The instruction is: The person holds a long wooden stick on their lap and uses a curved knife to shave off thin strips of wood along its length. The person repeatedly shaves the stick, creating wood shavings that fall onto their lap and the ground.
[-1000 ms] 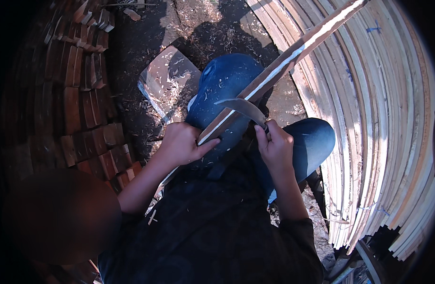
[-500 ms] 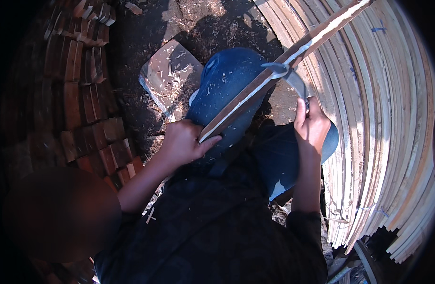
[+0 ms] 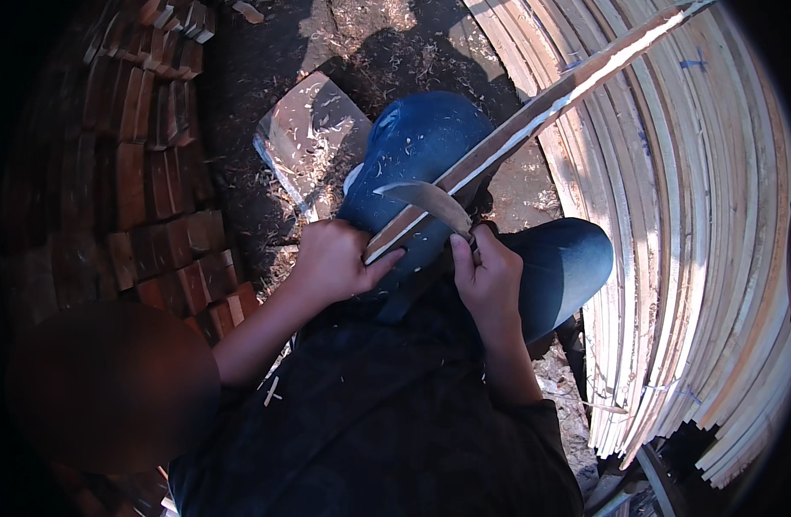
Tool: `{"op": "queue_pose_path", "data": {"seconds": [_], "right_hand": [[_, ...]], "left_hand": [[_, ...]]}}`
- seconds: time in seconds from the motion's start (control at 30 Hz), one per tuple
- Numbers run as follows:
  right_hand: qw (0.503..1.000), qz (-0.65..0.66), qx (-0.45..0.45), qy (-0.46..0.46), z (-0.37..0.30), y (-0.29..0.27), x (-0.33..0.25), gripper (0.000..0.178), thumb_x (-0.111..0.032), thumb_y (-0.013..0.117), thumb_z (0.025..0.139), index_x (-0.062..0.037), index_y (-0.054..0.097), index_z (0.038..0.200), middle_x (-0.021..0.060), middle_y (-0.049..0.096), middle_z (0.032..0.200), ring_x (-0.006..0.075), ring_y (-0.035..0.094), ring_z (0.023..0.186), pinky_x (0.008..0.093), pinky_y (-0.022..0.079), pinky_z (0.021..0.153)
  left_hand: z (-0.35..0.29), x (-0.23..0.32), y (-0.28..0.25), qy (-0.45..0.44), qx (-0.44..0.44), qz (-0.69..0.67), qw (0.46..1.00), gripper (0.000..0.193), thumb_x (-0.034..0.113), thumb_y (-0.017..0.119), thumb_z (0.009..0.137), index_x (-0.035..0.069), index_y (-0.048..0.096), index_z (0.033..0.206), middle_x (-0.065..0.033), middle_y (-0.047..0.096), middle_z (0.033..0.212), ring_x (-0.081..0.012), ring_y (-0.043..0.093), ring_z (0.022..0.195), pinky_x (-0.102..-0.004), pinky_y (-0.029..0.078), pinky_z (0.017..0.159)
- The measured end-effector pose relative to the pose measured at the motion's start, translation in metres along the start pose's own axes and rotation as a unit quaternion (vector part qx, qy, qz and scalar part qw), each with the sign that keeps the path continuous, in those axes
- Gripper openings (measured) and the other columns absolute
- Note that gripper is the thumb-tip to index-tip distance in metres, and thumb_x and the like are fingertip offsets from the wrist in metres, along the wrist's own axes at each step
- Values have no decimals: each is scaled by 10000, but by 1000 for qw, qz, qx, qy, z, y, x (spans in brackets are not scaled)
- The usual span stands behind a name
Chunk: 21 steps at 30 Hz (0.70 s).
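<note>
Left hand (image 3: 337, 260) is clamping the near end of a wood strip (image 3: 516, 131) in the head view, probably to steady it while it is slanting across the blue-trousered knee (image 3: 426, 129), apparently serving as support. Right hand (image 3: 492, 271) is gripping a curved knife (image 3: 437, 202) low down, presumably leaving its blade free across the strip.

A long brown wooden strip (image 3: 518, 129), pale-streaked lengthwise, slants up rightward. A curved sickle (image 3: 439, 203) crosses it, tip leftward.

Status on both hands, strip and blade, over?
Left hand gripping wooden strip at near end. Right hand holding curved blade across it. Blue-clad left leg beneath.
</note>
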State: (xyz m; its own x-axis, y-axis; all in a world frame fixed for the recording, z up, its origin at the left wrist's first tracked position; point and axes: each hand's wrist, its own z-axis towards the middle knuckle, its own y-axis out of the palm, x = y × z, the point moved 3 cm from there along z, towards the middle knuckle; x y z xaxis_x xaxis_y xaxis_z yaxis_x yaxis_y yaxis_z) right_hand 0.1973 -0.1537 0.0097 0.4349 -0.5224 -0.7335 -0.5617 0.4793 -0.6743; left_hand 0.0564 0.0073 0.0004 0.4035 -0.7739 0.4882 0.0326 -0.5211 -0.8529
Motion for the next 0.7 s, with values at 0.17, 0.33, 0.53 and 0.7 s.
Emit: {"op": "queue_pose_path", "data": {"seconds": [0.17,0.33,0.53,0.7], "right_hand": [[993,-110,-8,-49,0,-10,-8,307,-270,699,862,-76,503,728,73,540,591,261,577,495,363,449,446],[972,-198,49,-118,14,-34,1,301,-314,744,808,-83,555,774,49,571,614,232,608,525,333,478,458],[946,-296,100,-88,37,-70,17,325,-376,681,873,-73,595,791,89,598,636,283,620,547,373,472,479],[918,-331,192,-100,49,-78,30,397,-380,617,932,-13,600,780,133,562,558,289,571,482,385,438,475]], "left_hand": [[-3,6,-1,-22,30,20,999,482,483,723,735,48,640,542,-132,562,503,-298,605,494,-389,479,472],[-7,9,-2,-19,53,13,998,425,438,734,733,53,653,572,-122,573,524,-277,606,515,-389,480,476],[-9,9,0,-11,92,-21,995,411,382,752,741,46,616,547,-123,534,494,-301,570,497,-409,456,495],[-8,7,-1,-25,85,-28,996,410,382,752,734,42,616,548,-124,542,504,-300,578,509,-414,460,500]]}}
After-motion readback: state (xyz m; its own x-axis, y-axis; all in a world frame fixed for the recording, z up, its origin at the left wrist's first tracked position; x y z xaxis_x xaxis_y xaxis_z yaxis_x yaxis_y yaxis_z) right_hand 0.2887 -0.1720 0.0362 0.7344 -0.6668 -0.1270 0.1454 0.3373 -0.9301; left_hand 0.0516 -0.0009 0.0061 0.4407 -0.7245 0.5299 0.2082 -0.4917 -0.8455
